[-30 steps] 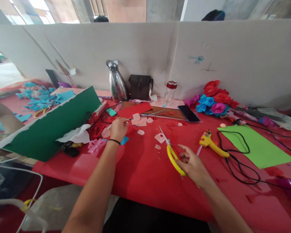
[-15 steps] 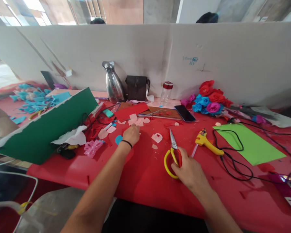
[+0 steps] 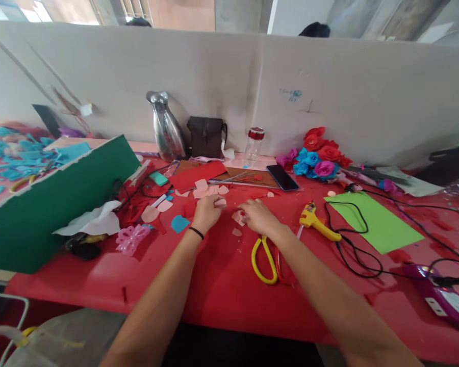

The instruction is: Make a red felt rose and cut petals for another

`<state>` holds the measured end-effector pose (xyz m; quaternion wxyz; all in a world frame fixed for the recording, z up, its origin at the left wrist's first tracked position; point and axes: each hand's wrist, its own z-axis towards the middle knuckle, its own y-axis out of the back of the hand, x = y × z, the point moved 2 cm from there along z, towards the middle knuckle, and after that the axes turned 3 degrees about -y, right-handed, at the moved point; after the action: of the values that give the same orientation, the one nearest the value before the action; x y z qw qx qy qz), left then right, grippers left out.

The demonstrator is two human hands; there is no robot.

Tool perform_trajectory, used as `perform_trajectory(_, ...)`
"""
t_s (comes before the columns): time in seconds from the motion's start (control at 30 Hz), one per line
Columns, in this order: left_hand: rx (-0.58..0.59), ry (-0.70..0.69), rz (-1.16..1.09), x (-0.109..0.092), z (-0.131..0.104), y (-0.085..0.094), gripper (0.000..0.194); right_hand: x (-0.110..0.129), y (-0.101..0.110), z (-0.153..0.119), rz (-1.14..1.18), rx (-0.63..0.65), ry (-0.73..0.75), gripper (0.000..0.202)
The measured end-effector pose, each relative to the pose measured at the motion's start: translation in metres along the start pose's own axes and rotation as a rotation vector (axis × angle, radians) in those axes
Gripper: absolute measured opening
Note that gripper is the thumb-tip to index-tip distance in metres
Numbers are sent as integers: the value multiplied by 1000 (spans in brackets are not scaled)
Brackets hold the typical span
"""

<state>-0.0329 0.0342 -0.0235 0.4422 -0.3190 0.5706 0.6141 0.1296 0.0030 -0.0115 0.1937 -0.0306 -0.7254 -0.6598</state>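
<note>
Left hand (image 3: 209,214) pinches a pink paper petal (image 3: 221,203) by its edge, probably to keep it flat; right hand's (image 3: 257,216) curled fingers are at a second petal (image 3: 237,218) on the red tabletop (image 3: 222,300), can't tell if gripping; yellow-handled scissors (image 3: 271,259) lie below that wrist, presumably leaving it free.

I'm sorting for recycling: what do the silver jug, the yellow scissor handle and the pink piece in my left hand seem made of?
The silver jug looks like polished metal: it shows bright reflections. The yellow scissor handle seems smooth plastic, perhaps a coating over metal, from its even colour. The pink piece in your left hand looks like matte paper, maybe thin foam: no shine.
</note>
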Motion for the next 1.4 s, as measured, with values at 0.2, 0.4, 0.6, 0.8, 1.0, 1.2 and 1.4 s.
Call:
perform_trajectory(0.2,48,182,-261,1,-5,-8,23,-14,-1,10,148,-42,-99,9)
perform_trajectory(0.4,121,302,-360,-10,-14,-13,11,-22,-16,1,537,-165,-190,15)
perform_trajectory(0.6,138,203,-413,-8,-14,-25,17,-13,-26,-8,927,-207,-138,25)
perform_trajectory(0.8,-30,139,-225,4,-2,-16,14,-18,-19,-12,954,-192,-219,20)
perform_trajectory(1.0,66,66,-103,-4,-10,-26,33,-14,-21,-12,915,-202,-191,14)
perform_trajectory(1.2,-14,-56,178,-7,-8,-28,21,2,-17,-16,1003,-95,-235,21)
perform_trajectory(1.4,-111,43,215,1,1,-6,22,-18,-18,-11,1032,-220,-323,8)
